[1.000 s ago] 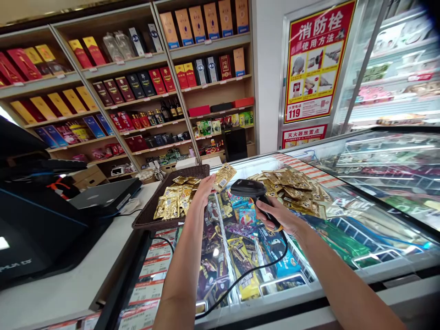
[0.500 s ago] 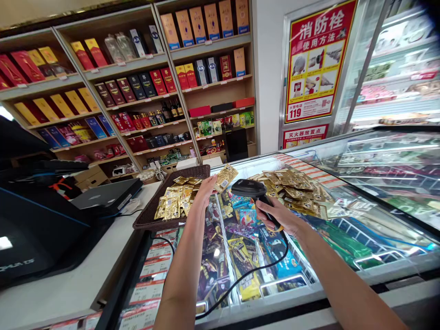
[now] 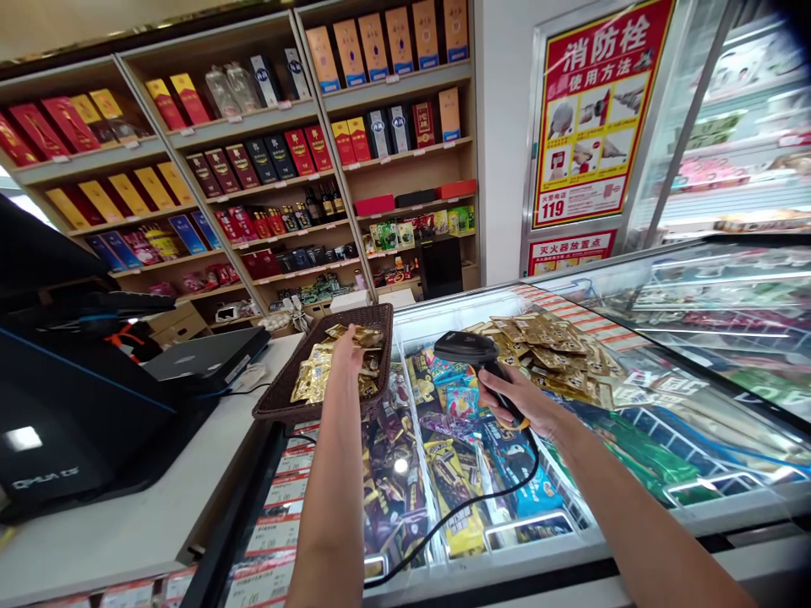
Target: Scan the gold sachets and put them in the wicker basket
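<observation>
My right hand (image 3: 512,395) is wrapped around the handle of a black barcode scanner (image 3: 465,346), whose head points left above the glass top. A cable hangs from its grip. My left hand (image 3: 348,353) reaches over a brown woven basket (image 3: 279,401) holding several gold foil packets (image 3: 313,377). Another gold packet (image 3: 367,337) lies right beside its fingertips; the fingers are mostly hidden, so whether they grip it does not show. To the right of the scanner, a heap of gold packets (image 3: 551,346) rests on the glass.
Under the glass, a freezer (image 3: 532,545) contains colourful wrapped goods. The black scanner cable (image 3: 465,504) loops across it. A counter (image 3: 101,507) with a dark machine (image 3: 69,422) and a flat black box (image 3: 206,355) is at left. Shelves (image 3: 253,118) of boxed goods line the back wall.
My left hand has moved left and down from beside the scanner to over the basket, carrying a gold packet there. My right hand holds the scanner in nearly the same place.
</observation>
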A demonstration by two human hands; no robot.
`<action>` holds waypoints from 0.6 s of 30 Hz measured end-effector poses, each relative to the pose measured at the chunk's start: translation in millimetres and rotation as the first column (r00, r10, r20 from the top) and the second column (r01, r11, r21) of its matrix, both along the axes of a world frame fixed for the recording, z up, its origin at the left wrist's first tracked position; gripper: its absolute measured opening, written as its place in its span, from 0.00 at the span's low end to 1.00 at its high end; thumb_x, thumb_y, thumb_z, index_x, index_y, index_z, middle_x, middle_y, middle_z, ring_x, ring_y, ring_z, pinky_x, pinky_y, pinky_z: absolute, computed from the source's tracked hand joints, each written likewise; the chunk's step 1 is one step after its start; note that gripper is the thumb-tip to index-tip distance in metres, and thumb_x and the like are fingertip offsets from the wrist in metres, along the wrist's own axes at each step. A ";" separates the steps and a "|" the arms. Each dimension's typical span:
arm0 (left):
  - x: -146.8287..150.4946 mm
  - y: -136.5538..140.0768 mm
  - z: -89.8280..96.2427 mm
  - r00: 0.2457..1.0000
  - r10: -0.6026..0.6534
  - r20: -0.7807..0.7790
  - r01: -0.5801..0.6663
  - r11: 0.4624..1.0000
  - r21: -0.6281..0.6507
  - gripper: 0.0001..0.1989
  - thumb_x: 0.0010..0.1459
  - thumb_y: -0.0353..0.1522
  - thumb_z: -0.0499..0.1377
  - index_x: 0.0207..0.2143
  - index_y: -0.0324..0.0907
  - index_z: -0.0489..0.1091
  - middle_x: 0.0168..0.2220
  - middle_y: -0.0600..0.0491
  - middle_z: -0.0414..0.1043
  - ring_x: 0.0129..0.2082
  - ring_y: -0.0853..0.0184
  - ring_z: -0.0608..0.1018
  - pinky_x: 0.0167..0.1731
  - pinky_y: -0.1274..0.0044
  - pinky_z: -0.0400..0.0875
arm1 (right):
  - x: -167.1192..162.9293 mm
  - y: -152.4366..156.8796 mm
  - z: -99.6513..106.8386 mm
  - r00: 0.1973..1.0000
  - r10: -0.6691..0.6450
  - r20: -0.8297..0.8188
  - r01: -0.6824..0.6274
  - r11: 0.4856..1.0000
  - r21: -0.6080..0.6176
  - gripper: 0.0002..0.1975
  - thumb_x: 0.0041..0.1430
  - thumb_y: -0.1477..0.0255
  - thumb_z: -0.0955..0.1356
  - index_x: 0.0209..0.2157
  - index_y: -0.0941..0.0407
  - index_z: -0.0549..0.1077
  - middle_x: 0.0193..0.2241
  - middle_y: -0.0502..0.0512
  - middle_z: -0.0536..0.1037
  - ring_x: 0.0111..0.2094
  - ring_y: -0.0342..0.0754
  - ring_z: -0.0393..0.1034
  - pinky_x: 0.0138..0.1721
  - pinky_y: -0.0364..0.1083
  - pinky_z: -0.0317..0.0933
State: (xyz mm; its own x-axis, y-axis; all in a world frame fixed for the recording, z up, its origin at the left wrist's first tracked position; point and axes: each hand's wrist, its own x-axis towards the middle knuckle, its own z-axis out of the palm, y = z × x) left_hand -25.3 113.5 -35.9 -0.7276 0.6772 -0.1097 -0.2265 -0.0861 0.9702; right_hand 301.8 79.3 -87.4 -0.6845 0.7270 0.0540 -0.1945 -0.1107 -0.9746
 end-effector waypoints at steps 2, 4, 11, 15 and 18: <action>-3.9 -0.8 1.2 0.996 0.086 -0.030 -0.086 0.996 0.005 0.09 0.60 0.33 0.58 0.43 0.43 0.67 0.43 0.48 0.72 0.48 0.64 0.74 0.46 0.72 0.70 | 0.2 -0.3 1.2 1.000 -0.006 -0.016 0.006 1.000 -0.008 0.19 0.55 0.54 0.70 0.34 0.54 0.64 0.19 0.43 0.63 0.13 0.35 0.52 0.14 0.38 0.45; 2.3 0.5 2.1 0.989 0.130 -0.077 -0.128 0.991 0.027 0.13 0.59 0.34 0.59 0.47 0.44 0.66 0.50 0.49 0.70 0.55 0.63 0.70 0.51 0.71 0.66 | 3.1 0.3 4.3 0.998 -0.032 -0.050 0.031 0.999 -0.024 0.20 0.54 0.54 0.71 0.33 0.54 0.64 0.19 0.43 0.63 0.13 0.35 0.52 0.14 0.38 0.45; 79.3 10.9 -6.4 0.903 -0.036 -0.429 0.096 0.988 0.118 0.16 0.58 0.35 0.60 0.49 0.45 0.70 0.56 0.48 0.66 0.56 0.64 0.68 0.55 0.74 0.60 | 36.6 16.4 23.5 0.920 -0.255 -0.297 0.217 0.964 -0.154 0.24 0.51 0.47 0.69 0.34 0.53 0.66 0.17 0.41 0.59 0.12 0.35 0.47 0.13 0.39 0.46; 127.4 26.4 -31.5 0.634 -0.321 -0.703 0.293 0.942 -0.166 0.17 0.61 0.39 0.55 0.51 0.45 0.69 0.58 0.47 0.64 0.51 0.62 0.71 0.48 0.74 0.65 | 38.3 25.1 22.4 0.854 -0.472 -0.221 0.428 0.877 -0.216 0.24 0.47 0.49 0.72 0.35 0.53 0.67 0.17 0.41 0.62 0.12 0.36 0.51 0.12 0.38 0.48; 157.7 47.0 -52.2 0.541 -0.457 -0.707 0.345 0.886 -0.309 0.15 0.60 0.40 0.56 0.44 0.42 0.73 0.52 0.45 0.70 0.45 0.61 0.74 0.42 0.74 0.68 | 28.5 27.9 18.6 0.807 -0.566 -0.169 0.524 0.818 -0.235 0.25 0.45 0.49 0.73 0.33 0.53 0.66 0.16 0.41 0.65 0.12 0.37 0.54 0.11 0.39 0.49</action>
State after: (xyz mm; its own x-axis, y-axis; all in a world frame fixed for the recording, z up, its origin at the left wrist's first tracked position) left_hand 132.4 160.6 -88.2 -0.2439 0.9409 0.2350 0.5923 -0.0473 0.8043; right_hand 330.3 107.2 -68.8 -0.1565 0.9877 -0.0031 -0.4794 -0.0787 -0.8740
